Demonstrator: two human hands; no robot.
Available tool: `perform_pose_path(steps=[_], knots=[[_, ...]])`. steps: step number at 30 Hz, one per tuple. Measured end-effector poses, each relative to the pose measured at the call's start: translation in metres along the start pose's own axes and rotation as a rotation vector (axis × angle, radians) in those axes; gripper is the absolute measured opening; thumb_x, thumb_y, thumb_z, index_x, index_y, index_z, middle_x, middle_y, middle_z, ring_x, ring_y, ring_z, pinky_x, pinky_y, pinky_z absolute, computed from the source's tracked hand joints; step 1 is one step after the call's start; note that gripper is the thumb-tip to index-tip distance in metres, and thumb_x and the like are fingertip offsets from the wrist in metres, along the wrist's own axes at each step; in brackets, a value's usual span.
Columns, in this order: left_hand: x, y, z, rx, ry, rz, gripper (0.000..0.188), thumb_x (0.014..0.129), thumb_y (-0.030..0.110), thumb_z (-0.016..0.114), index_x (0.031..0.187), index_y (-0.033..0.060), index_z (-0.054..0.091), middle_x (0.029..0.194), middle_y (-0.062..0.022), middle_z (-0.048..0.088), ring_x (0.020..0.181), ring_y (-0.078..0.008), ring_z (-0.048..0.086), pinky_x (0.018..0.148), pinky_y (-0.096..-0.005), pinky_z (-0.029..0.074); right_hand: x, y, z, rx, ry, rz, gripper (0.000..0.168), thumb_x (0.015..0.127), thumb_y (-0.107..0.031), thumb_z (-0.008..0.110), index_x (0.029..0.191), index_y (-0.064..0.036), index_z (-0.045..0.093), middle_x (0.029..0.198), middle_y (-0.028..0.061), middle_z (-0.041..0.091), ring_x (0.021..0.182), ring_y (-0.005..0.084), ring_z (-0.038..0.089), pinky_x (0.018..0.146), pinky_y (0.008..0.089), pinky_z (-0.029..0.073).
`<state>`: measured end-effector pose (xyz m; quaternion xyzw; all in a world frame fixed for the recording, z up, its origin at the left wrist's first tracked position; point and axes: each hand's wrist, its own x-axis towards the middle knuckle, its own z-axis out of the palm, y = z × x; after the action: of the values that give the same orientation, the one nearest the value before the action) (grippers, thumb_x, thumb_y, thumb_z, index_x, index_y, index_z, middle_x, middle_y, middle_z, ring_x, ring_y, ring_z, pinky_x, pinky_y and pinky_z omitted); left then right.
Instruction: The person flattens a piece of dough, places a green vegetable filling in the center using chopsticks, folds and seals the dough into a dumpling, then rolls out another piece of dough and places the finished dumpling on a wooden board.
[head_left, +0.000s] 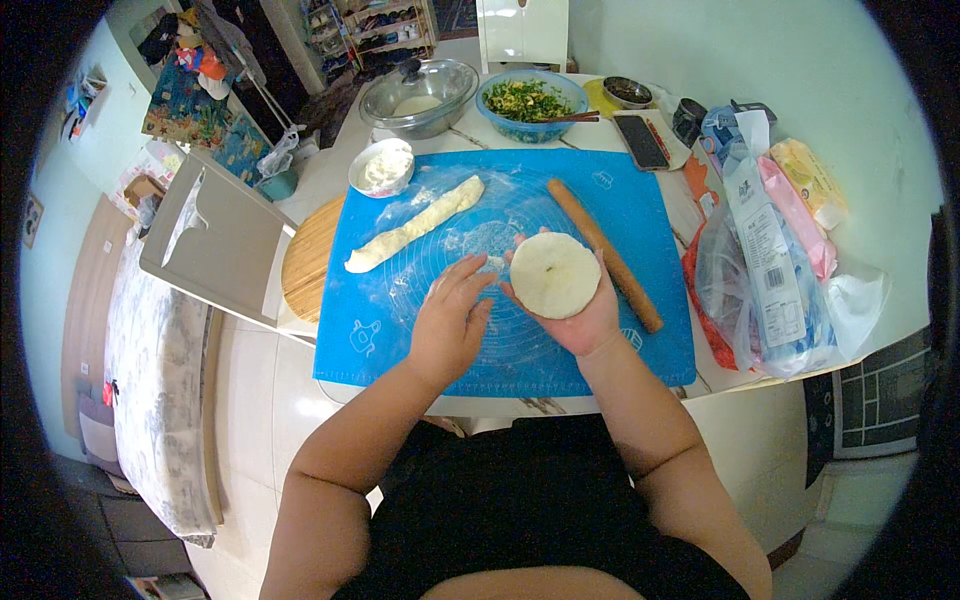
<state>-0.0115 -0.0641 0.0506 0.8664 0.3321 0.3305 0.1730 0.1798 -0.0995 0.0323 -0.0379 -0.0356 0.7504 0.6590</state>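
A flat round of dough with a small dark speck near its middle rests on the palm and fingers of my right hand. My left hand is beside it over the blue silicone mat, empty, fingers apart. A wooden rolling pin lies slanted on the mat to the right of the dough round. Towards the mat's upper left lies a long roll of dough, with loose flour around it. A bowl of white flour sits at the mat's upper left corner.
Behind the mat stand a glass-lidded pan, a blue bowl of chopped greens filling with chopsticks, and a small metal bowl. A phone lies at the back right. Plastic-wrapped packages crowd the right side; a round wooden board is at left.
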Motion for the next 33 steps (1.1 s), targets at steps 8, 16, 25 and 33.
perform_pose_path(steps=[8, 16, 25, 33], knots=[[0.015, -0.016, 0.003, 0.114, 0.000, -0.024, 0.037, 0.086, 0.007, 0.058, 0.123, 0.0040, 0.054, 0.133, -0.0193, 0.050, 0.125, -0.0392, 0.045, 0.102, -0.0464, 0.039, 0.000, 0.002, 0.000, 0.032, -0.021, 0.022, 0.071, 0.095, -0.061, 0.022, 0.141, -0.009, 0.037, 0.148, 0.0199, 0.033, 0.135, 0.0411, 0.033, 0.108, 0.0614, 0.026], [0.112, -0.154, -0.040, 0.509, 0.196, -0.247, 0.031, 0.086, 0.012, 0.058, 0.116, 0.0100, 0.061, 0.123, -0.0135, 0.056, 0.115, -0.0327, 0.053, 0.098, -0.0426, 0.042, 0.005, 0.000, -0.002, 0.052, -0.016, -0.017, 0.071, 0.095, -0.060, 0.023, 0.142, -0.008, 0.036, 0.148, 0.0200, 0.033, 0.135, 0.0407, 0.033, 0.108, 0.0599, 0.027], [0.172, -0.227, -0.051, 0.705, -0.263, -0.689, 0.027, 0.084, 0.026, 0.059, 0.106, 0.0128, 0.068, 0.110, -0.0132, 0.066, 0.104, -0.0322, 0.063, 0.088, -0.0436, 0.050, 0.006, -0.005, -0.003, 0.065, -0.018, -0.025, 0.071, 0.094, -0.060, 0.024, 0.142, -0.008, 0.036, 0.147, 0.0202, 0.033, 0.135, 0.0398, 0.032, 0.109, 0.0574, 0.028], [0.179, -0.252, -0.059, 0.643, -0.191, -0.635, 0.025, 0.083, 0.025, 0.060, 0.099, 0.0078, 0.069, 0.104, -0.0148, 0.068, 0.096, -0.0301, 0.065, 0.081, -0.0401, 0.051, 0.007, -0.005, -0.003, 0.079, -0.009, -0.030, 0.072, 0.094, -0.061, 0.024, 0.142, -0.008, 0.036, 0.147, 0.0221, 0.034, 0.135, 0.0408, 0.033, 0.109, 0.0576, 0.028]])
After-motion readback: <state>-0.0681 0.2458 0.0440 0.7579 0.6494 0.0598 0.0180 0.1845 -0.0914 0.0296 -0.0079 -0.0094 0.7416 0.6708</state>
